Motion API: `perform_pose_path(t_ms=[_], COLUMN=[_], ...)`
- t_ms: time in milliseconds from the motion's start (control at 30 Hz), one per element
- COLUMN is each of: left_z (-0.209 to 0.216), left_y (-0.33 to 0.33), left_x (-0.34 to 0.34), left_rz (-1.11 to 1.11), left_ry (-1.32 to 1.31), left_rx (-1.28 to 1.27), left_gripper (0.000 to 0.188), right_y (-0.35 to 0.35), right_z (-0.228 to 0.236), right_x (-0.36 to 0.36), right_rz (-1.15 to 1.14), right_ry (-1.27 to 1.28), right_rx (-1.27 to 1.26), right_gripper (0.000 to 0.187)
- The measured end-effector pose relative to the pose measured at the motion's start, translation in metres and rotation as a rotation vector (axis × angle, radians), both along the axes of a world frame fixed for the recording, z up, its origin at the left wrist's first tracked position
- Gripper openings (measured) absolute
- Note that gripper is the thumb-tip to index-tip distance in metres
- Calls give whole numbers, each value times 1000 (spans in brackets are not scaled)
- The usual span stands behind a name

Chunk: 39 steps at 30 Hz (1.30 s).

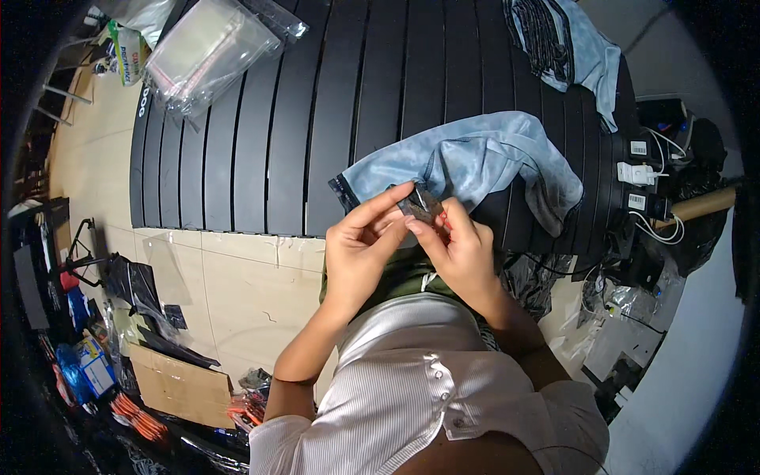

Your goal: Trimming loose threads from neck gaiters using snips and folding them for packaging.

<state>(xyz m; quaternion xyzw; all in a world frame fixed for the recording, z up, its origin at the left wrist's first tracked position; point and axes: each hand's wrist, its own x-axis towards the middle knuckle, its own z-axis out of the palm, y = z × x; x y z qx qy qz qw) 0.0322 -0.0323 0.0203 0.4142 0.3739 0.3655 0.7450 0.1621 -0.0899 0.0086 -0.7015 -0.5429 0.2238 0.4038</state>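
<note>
Left hand (361, 241) and right hand (461, 255) both pinch a dark bit (421, 206) by the near edge of the black slatted table (289, 158), probably for finer control. Can't tell if it's joined to the blue cloth (483, 154) lying behind.
</note>
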Motion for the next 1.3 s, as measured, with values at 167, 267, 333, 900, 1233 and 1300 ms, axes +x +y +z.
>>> perform_pose_path(t_ms=[167,267,333,900,1233,1300], left_z=[0,5,5,0,2,2], left_y=[0,0,1,-1,-5,-6], left_x=[-1,0,0,-3,-2,-3], left_rz=[-23,-17,-19,-3,18,32], left_ry=[-34,-33,-39,-70,-34,-33], left_rx=[9,-16,-29,-71,40,58], left_gripper=[38,39,39,41,40,40], right_y=[1,1,1,-1,-2,-2], right_z=[2,3,3,10,11,12], right_x=[0,-1,-1,2,-2,-3], right_rz=[9,2,-10,-36,7,6], right_ry=[-15,0,-5,37,-22,-26], right_rx=[4,18,31,-18,-44,-52], right_gripper=[32,24,25,25,24,25])
